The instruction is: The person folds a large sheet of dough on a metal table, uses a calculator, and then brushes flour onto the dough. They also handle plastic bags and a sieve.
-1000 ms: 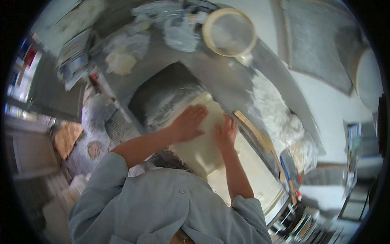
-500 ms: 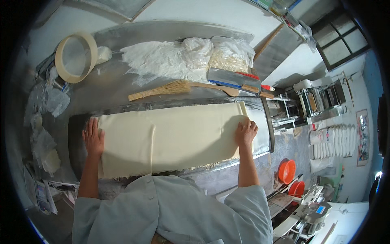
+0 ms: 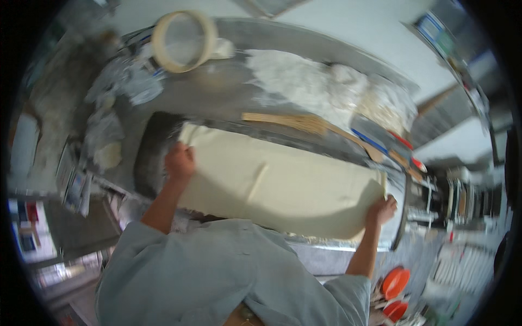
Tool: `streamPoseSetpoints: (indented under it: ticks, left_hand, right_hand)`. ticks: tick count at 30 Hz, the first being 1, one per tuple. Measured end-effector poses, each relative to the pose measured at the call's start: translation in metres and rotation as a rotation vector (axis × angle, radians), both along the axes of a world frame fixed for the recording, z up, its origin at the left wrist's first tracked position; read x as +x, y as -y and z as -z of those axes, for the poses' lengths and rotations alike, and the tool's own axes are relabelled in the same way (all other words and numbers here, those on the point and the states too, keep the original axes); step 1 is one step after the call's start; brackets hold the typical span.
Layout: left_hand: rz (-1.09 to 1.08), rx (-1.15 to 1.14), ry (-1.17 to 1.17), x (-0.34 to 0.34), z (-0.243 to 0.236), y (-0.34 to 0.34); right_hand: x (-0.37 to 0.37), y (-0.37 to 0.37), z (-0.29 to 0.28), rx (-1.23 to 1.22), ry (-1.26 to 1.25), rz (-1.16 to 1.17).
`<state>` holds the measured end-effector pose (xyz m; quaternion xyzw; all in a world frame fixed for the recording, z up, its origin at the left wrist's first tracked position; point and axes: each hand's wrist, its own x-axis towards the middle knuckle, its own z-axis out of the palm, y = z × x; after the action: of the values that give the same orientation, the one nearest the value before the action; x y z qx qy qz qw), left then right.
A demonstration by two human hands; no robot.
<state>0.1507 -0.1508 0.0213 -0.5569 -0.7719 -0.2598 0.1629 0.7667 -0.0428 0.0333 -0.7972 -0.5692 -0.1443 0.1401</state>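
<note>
Both grips: couldn't be told.
Left hand (image 3: pixel 180 161): went from flat to curled.
Right hand (image 3: pixel 383 209): stayed curled.
Dough (image 3: pixel 310 187): ends handled, apparently.

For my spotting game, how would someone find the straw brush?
Start at the big pale sheet across the middle. Just past its far edge, before the white powder, lies the straw brush. It's a yellow bundle widening rightward, unlike the blue-edged scraper.

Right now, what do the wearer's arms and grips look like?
Left sleeve and right sleeve: loose, pale grey-blue cloth, no markings visible. Forearms bare below. Left grip and right grip: ungloved; too blurred to tell about rings.
</note>
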Motion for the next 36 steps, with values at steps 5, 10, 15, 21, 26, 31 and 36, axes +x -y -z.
streamPoseSetpoints:
  ticks: [5, 10, 15, 21, 26, 31, 36]
  left_hand:
    - [-0.064, -0.143, 0.158, 0.003, -0.004, 0.006]
    - [-0.144, -0.025, 0.155, 0.0, -0.014, 0.007]
    - [0.116, 0.194, 0.093, -0.033, -0.018, -0.023]
    - [0.095, -0.092, 0.693, -0.085, 0.012, -0.052]
    - [-0.119, -0.076, 0.526, -0.111, 0.028, 0.049]
    - [-0.637, -0.092, 0.415, -0.081, 0.066, 0.181]
    - [-0.611, 0.018, 0.414, -0.097, 0.099, 0.175]
  right_hand:
    - [-0.092, 0.006, -0.01, 0.049, -0.149, -0.606]
    - [-0.252, 0.031, -0.012, -0.088, -0.259, -1.102]
    - [-0.348, 0.05, -0.021, -0.014, -0.212, -1.035]
    - [-0.362, 0.048, -0.021, -0.475, -0.625, -0.881]
    - [-0.352, 0.033, -0.031, -0.932, -0.819, -0.796]
    - [-0.352, -0.039, -0.034, -0.924, -1.012, -0.496]
    - [-0.381, -0.154, 0.032, -0.823, -1.162, -0.136]
